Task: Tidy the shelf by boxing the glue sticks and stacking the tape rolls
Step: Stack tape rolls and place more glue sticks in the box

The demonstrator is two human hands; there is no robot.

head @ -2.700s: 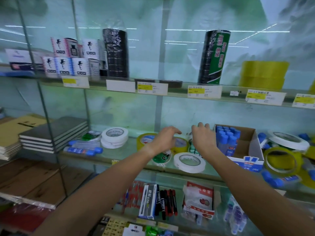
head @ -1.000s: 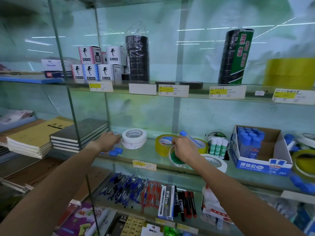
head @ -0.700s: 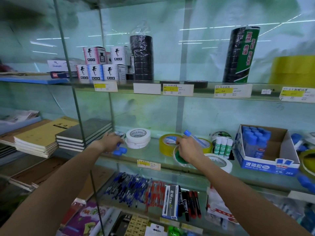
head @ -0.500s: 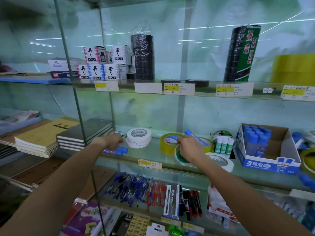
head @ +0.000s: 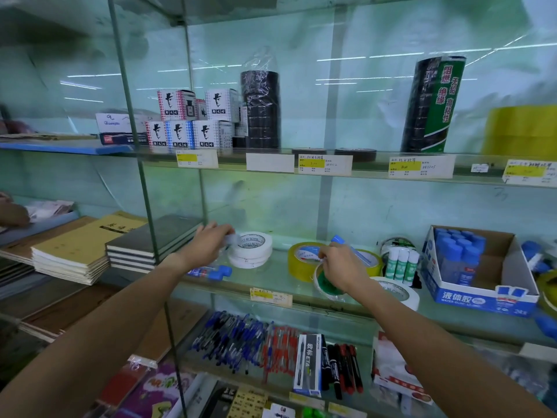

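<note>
My left hand (head: 208,245) is raised above the glass shelf (head: 271,285) and pinches a small blurred, pale blue thing, seemingly a glue stick (head: 230,238), beside the stack of white tape rolls (head: 251,250). More blue-capped glue sticks (head: 211,271) lie on the shelf below it. My right hand (head: 339,267) grips a blue-capped glue stick (head: 337,239) that points up and left. Under its palm a green-and-white tape roll (head: 327,283) stands on edge. Behind it is a yellow tape roll (head: 301,259), and to its right a white roll (head: 399,294). The open glue box (head: 482,294) stands at the right.
Three green-capped glue sticks (head: 402,265) stand upright left of the box. Loose blue glue sticks (head: 533,254) and a yellow roll (head: 550,289) lie at the far right. Notebooks (head: 144,245) are stacked behind the glass divider (head: 144,191). Pens (head: 235,339) fill the shelf below.
My left hand has lifted off the loose glue sticks and moved right toward the white tape stack, a small thing now at its fingertips. My right hand has barely moved.
</note>
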